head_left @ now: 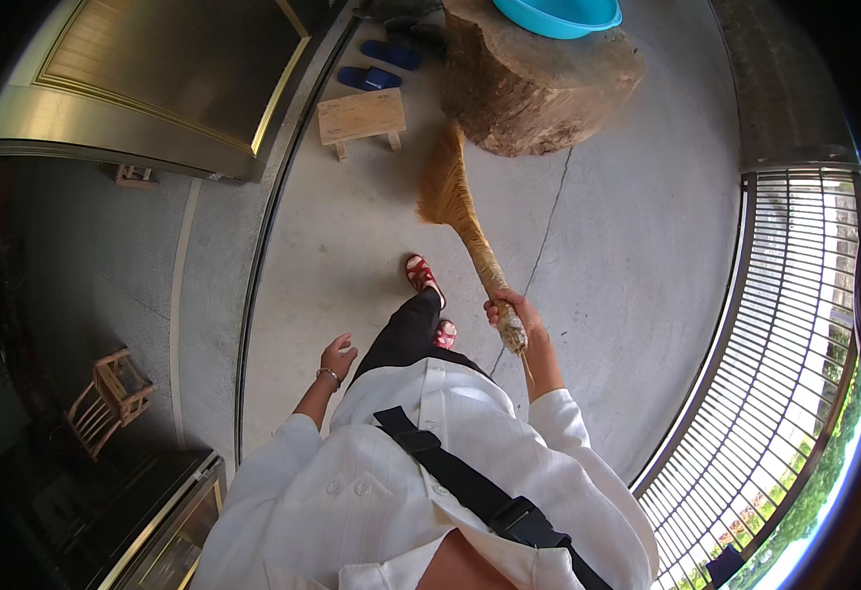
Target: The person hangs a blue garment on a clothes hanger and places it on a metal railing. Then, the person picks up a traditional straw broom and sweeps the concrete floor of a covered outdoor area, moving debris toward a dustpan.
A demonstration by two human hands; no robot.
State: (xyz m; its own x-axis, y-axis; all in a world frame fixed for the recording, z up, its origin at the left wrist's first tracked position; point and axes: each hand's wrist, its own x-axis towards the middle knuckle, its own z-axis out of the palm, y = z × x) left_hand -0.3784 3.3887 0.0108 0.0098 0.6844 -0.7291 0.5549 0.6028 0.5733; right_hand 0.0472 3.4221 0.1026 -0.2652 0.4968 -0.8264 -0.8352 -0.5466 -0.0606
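Head view, looking straight down; right hand (509,313) wrapped in a closed grip round the bound handle of a straw broom (462,211), bristles fanned forward and resting low by the concrete floor (627,246), just short of a large tree-stump block (539,84); left hand (337,356) free, fingers loosely curled, bracelet at the wrist, hanging beside the hip and holding nothing; red sandals (425,277) mid-stride behind the bristles. Step in hand, by judgement: sweeping the floor near the stump; a following stroke would call for drawing the bristles across the slab clear of the small wooden stool (362,118). Blue basin (558,15) atop the stump; blue slippers (379,64) by the metal door (155,79); railing (784,324) at right.
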